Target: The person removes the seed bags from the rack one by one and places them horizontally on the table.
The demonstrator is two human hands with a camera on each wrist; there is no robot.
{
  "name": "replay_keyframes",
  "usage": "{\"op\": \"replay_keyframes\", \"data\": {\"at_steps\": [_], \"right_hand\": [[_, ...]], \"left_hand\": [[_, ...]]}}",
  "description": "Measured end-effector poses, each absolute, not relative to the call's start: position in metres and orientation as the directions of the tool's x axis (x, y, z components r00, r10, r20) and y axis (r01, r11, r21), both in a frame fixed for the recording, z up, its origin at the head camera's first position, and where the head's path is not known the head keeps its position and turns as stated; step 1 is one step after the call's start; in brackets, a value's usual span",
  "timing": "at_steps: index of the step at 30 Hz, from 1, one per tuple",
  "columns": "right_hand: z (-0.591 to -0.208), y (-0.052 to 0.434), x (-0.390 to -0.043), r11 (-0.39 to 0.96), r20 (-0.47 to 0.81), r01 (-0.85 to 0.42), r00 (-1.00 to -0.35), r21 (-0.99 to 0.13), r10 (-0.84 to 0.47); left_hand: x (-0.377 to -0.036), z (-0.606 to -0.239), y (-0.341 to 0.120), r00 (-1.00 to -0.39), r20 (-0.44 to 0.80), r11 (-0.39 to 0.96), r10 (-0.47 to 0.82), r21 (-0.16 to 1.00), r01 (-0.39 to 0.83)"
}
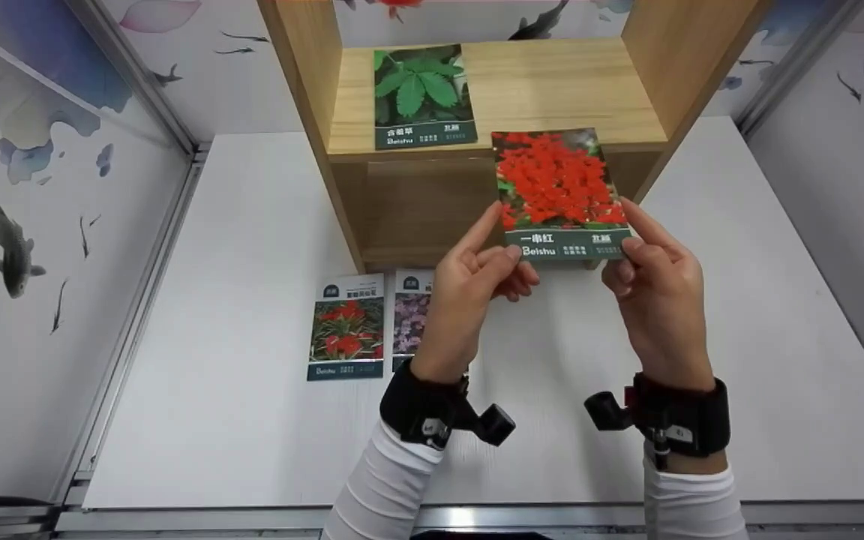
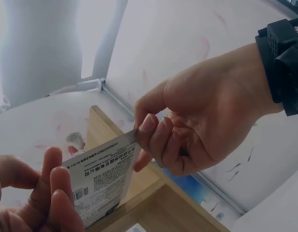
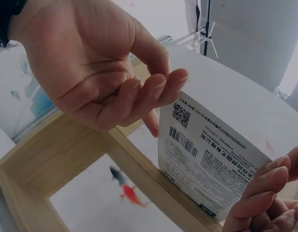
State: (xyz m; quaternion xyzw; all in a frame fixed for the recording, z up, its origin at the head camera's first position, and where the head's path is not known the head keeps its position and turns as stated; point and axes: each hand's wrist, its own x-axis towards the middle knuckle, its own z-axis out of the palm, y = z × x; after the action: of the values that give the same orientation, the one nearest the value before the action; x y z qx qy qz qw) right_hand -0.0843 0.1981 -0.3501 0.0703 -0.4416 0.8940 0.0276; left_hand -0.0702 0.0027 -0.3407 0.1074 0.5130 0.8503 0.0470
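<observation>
Both hands hold one seed packet point(image 1: 558, 191) with red flowers on its front, upright in front of the wooden shelf point(image 1: 552, 90). My left hand point(image 1: 505, 238) pinches its lower left corner, and my right hand point(image 1: 629, 226) pinches its lower right corner. The left wrist view shows the packet's printed back point(image 2: 103, 176) between my left fingers point(image 2: 52, 191) and the right hand point(image 2: 197, 111). In the right wrist view the barcode side point(image 3: 207, 164) sits between the left hand point(image 3: 100, 72) and my right fingers point(image 3: 265, 193).
A green-leaf packet point(image 1: 421, 96) lies on the shelf's upper board. Two more packets, a red-flower one point(image 1: 347, 328) and a purple-flower one point(image 1: 411, 311), lie on the white table point(image 1: 237, 300) left of my left wrist. Patterned walls enclose the table.
</observation>
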Motion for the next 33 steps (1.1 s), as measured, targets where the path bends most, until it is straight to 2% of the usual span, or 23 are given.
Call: {"op": "replay_keyframes", "data": {"at_steps": [8,21,33], "right_hand": [[-0.358,0.198,-0.065,-0.636,0.186,-0.142,-0.983,-0.759,-0.003],[-0.377,0.196,-0.043,-0.522,0.174,-0.181,-0.983,-0.834,0.063],[-0.406,0.192,-0.042,-0.559,0.130,-0.128,-0.991,-0.819,0.035]], "left_hand": [[-0.059,-0.364,0.005,-0.964,0.182,-0.482,0.194,0.873,0.067],[-0.036,-0.379,0.005,-0.961,0.187,-0.453,0.204,0.888,0.077],[-0.028,-0.402,0.002,-0.973,0.134,-0.392,0.189,0.918,0.050]]}}
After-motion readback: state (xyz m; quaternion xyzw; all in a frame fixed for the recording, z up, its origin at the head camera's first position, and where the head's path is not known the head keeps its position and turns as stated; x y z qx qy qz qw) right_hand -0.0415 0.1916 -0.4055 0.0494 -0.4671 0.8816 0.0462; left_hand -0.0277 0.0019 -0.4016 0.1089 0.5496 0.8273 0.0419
